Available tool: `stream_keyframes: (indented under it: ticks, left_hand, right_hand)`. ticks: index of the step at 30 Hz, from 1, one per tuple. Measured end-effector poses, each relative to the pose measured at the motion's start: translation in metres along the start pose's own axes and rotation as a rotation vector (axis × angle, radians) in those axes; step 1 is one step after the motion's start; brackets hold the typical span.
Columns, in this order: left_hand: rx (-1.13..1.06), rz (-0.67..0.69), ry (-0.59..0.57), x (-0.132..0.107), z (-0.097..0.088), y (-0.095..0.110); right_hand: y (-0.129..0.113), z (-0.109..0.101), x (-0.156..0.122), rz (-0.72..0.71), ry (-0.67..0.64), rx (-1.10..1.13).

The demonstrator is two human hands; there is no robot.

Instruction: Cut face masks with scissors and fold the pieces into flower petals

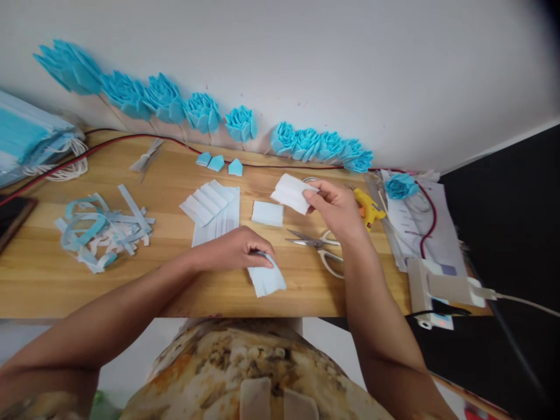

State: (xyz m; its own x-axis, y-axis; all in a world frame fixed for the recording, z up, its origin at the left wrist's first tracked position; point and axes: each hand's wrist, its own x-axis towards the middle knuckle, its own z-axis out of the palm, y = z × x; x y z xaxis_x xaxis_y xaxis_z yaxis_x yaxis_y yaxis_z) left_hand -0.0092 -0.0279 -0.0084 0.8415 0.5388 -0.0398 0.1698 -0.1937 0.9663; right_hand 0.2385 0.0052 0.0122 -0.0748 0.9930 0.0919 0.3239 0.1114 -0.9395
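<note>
White-handled metal scissors (pixel 311 241): on the pale wooden table (pixel 35 286), blade tips slightly apart and aimed left; right side of the handle loops passes behind the right forearm (pixel 370 286)
Yellow plastic glue gun (pixel 370 209): farther and to the right of the scissors; left portion covered by the right hand (pixel 335 205), full outline not seen
Left edge: stack of blue and white pleated sheets with white cords (pixel 30 134), and a dark flat object with a brown rim (pixel 13 219); both cut off, the latter not identifiable
Left hand (pixel 238 248): thumb and fingers pinch a pale blue, thin rectangular fabric piece (pixel 269 283); upper part of the piece is inside the grip, near end hangs free toward the near table edge
Right hand: thumb and fingers pinch the right end of a white, creased fabric piece (pixel 289 191); far-side fingertips hidden by it
Pale blue flat fabric rectangle (pixel 268 213): lying between the hands, farther than the left, left of the right, held by neither
Pale pleated fabric sheets (pixel 207 201): overlapping, left of the rectangle, beyond the left hand, which covers part of the near edge
</note>
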Motion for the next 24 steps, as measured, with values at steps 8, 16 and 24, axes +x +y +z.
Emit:
stream_keyframes:
  ticks: [8, 16, 24]
  left_hand:
    - [0.070, 0.008, -0.059, -0.001, 0.001, 0.002]
    - [0.174, 0.184, 0.132, -0.001, -0.003, 0.005]
    - [0.458, 0.032, 0.187, -0.001, -0.003, -0.008]
  right_hand:
    - [0.015, 0.035, 0.001, 0.135, -0.316, -0.067]
    - [0.021, 0.039, 0.000, 0.085, -0.270, -0.240]
    - [0.026, 0.039, 0.001, 0.029, -0.266, -0.413]
